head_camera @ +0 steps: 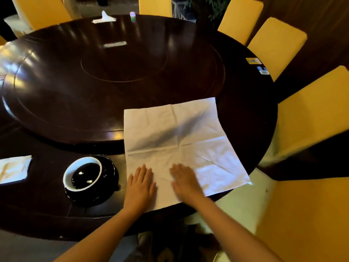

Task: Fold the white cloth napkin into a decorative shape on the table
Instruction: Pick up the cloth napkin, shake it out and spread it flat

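A white cloth napkin [181, 140] lies spread out as a creased square on the near right part of the dark round table [56, 205]. Its far edge laps onto the raised turntable [94, 82]. My left hand [140, 184] lies flat, fingers straight, on the napkin's near left corner. My right hand [186, 181] presses flat on the napkin's near edge just to the right of it and looks blurred. Neither hand grips the cloth.
A white-rimmed black bowl on a black saucer [88, 176] stands left of the napkin. Another folded white cloth [13, 169] lies at the far left. A tissue box [103, 18] and a small jar [133, 16] sit at the far side. Yellow chairs [309, 118] ring the table.
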A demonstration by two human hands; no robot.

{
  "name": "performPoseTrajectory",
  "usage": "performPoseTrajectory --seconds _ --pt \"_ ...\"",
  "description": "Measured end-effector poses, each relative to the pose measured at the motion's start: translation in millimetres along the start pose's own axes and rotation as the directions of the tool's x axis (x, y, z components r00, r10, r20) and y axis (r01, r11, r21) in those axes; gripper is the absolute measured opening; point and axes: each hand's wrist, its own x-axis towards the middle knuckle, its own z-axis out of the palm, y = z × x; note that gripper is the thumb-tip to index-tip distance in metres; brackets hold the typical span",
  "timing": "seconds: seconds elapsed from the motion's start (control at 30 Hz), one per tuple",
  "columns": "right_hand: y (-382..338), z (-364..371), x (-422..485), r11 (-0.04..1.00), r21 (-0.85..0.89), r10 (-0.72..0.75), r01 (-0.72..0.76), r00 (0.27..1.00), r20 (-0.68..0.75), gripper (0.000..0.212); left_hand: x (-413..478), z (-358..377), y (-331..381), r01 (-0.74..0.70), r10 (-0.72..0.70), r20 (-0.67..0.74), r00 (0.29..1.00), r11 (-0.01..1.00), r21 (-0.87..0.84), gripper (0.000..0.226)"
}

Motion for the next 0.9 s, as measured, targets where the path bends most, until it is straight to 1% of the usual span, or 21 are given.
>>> performPoseTrajectory --seconds 0.03,0.1,0.17,0.23,0.3,0.33,0.4,0.43,0.5,0.57,0.6,0.63,0.7,0.77,0.8,0.83,0.9 --pt "-19 11 1 0.998 -0.048 -0.042 0.044 0.999 0.031 0.05 -4 9 -2 0.027 -0.028 0.005 1.0 0.999 0.037 0.064" --pt "-29 22 -2 0.995 -0.061 -0.077 0.082 0.994 0.083 0.053 -12 18 -7 0.043 -0.045 0.038 0.998 0.997 0.07 0.069" --pt "-4 21 -5 0.993 -0.107 -0.055 0.058 0.998 0.027 0.056 -14 19 -7 0.056 -0.059 0.046 0.997 0.996 0.065 0.069" --pt "38 13 -2 0.988 -0.149 0.03 -0.038 0.998 -0.054 0.058 -13 20 -8 0.043 -0.045 0.029 0.999 0.997 0.063 0.068" --pt "79 -3 -3 0.976 -0.137 0.154 -0.167 0.983 -0.1 0.058 -13 21 -8 0.042 -0.044 0.026 0.999 0.996 0.074 0.067" --pt "94 -10 -1 0.967 -0.137 0.203 -0.216 0.974 -0.104 0.061 -14 22 -9 0.042 -0.044 0.028 0.999 0.996 0.079 0.067" --pt "120 -23 -1 0.953 -0.16 0.242 -0.258 0.964 -0.109 0.069 -14 23 -9 0.043 -0.046 0.033 0.998 0.995 0.085 0.066" --pt "130 -27 1 0.95 -0.152 0.261 -0.273 0.961 -0.094 0.072 -14 24 -8 0.048 -0.052 0.041 0.998 0.995 0.083 0.066" --pt "142 -33 7 0.924 -0.13 0.351 -0.361 0.932 -0.095 0.075 -15 23 -9 0.052 -0.058 0.068 0.996 0.996 0.078 0.066" --pt "139 -38 17 0.875 -0.114 0.455 -0.47 0.88 -0.134 0.066 -13 20 -7 0.055 -0.059 0.062 0.996 0.996 0.069 0.065" --pt "132 -40 25 0.864 -0.066 0.485 -0.499 0.861 -0.153 0.062 -10 19 -5 0.062 -0.065 0.052 0.996 0.996 0.058 0.065" --pt "122 -40 33 0.873 -0.003 0.481 -0.489 0.859 -0.176 0.061 -4 15 -1 0.076 -0.078 0.057 0.995 0.996 0.042 0.064" --pt "94 -38 54 0.926 0.065 0.376 -0.371 0.904 -0.204 0.065 17 1 15 0.066 -0.065 0.019 0.998 0.998 -0.014 0.062" --pt "65 -42 80 0.973 0.07 0.231 -0.221 0.949 -0.216 0.072 50 -20 34 0.031 -0.036 -0.042 0.998 0.993 -0.111 0.062" --pt "49 -46 94 0.982 0.074 0.183 -0.171 0.959 -0.215 0.069 72 -31 42 0.025 -0.035 -0.062 0.997 0.987 -0.161 0.059" --pt "32 -52 107 0.988 0.085 0.145 -0.13 0.971 -0.192 0.066 96 -42 48 0.033 -0.05 -0.076 0.996 0.977 -0.21 0.055" --pt "3 -60 130 0.996 0.085 0.047 -0.035 0.988 -0.15 0.064 142 -63 51 0.076 -0.103 -0.096 0.99 0.966 -0.248 0.05"
